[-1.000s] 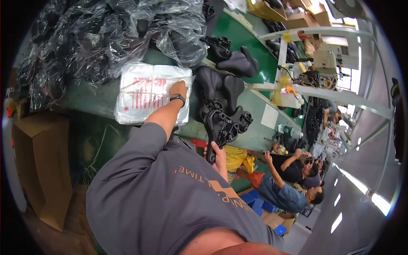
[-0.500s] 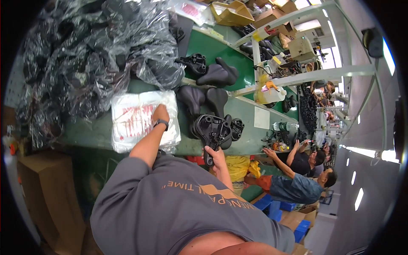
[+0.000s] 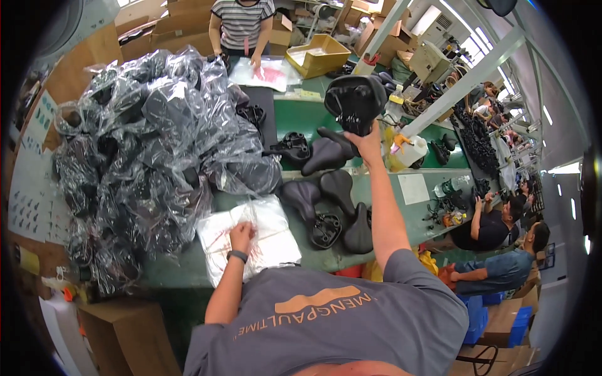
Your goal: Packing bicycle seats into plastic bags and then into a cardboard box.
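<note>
My right hand (image 3: 364,143) is stretched out over the table, closed round the narrow end of a black bicycle saddle (image 3: 355,100), held up with its dark underside toward me. Beneath my left hand (image 3: 242,238) lies a stack of clear plastic bags (image 3: 279,229) with red print, tied with string. The left fingers are curled and pressed at the top bag, though their tips are partly hidden. Several more black saddles (image 3: 338,188) rest on the green table to the right of the bags, one (image 3: 326,230) with its underside up.
A large heap of plastic-wrapped saddles (image 3: 169,131) covers the table's left side. Across the table a person (image 3: 243,28) handles printed bags beside a yellow bin (image 3: 318,56). A slanting white post (image 3: 464,81) stands at right. More people sit along the right; a cardboard box (image 3: 128,338) is at lower left.
My right hand has lifted the saddle from the near table edge, up and away to the far right. The left hand stays at the bags, its fingers more curled. The whole view has shifted.
</note>
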The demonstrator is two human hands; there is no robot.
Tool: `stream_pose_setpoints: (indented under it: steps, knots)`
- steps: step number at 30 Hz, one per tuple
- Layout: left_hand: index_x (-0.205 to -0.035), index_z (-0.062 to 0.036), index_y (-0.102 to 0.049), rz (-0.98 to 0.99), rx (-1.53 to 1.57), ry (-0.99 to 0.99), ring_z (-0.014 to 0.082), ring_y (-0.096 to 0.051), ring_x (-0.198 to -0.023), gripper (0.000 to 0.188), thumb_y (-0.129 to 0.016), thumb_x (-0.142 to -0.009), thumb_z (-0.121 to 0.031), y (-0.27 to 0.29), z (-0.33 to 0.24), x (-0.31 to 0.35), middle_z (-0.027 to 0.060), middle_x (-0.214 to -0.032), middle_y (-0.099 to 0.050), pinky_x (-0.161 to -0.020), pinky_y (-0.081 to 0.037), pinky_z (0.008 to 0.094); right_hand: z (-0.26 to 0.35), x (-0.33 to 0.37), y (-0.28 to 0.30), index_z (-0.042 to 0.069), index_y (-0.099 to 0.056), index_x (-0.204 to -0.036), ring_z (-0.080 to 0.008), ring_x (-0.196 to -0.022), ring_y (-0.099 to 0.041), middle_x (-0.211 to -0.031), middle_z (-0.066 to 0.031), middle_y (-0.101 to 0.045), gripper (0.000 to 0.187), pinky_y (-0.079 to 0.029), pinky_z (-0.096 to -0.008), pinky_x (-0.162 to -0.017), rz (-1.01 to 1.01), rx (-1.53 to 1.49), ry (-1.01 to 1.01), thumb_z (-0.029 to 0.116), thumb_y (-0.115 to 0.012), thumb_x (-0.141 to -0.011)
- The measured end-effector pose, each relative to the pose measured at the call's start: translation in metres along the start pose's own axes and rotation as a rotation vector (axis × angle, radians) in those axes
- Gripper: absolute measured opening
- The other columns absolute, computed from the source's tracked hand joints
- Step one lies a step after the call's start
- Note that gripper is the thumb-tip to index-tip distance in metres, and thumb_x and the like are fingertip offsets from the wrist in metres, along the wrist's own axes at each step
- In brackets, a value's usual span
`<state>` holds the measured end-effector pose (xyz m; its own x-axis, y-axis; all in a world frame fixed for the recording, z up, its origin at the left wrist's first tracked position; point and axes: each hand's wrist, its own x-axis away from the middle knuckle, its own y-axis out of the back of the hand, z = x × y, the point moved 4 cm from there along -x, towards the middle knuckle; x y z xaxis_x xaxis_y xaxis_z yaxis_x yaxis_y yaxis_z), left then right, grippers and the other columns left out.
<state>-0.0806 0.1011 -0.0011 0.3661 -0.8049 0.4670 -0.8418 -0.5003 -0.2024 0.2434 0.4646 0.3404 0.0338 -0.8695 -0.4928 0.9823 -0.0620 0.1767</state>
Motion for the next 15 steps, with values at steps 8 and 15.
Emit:
stream_pose_setpoints:
  steps: [8, 15]
  knots:
    - [-0.117, 0.0006, -0.07, -0.079, -0.011, -0.233, 0.0123, -0.064, -0.093, 0.026, -0.06, -0.111, -0.023, -0.001, -0.117, 0.056, 0.0037, -0.104, -0.07, -0.081, -0.055, 0.0293, 0.026, 0.171, -0.06, -0.001, -0.06, -0.128, -0.0251, -0.076, -0.075, -0.093, -0.0142, -0.074, 0.04, -0.064, -0.0383, -0.065, 0.345, -0.57, -0.845, 0.005, -0.079, -0.093]
    - [-0.115, 0.0034, -0.072, -0.055, -0.043, -0.35, 0.0158, -0.068, -0.09, 0.021, -0.062, -0.108, -0.013, -0.009, -0.188, 0.111, 0.005, -0.104, -0.074, -0.079, -0.057, 0.0327, 0.082, 0.249, -0.138, -0.011, -0.063, -0.127, -0.0332, -0.09, -0.079, -0.103, -0.0239, -0.078, 0.047, -0.068, -0.0435, -0.086, 0.807, -0.66, -1.142, 0.006, -0.079, -0.087]
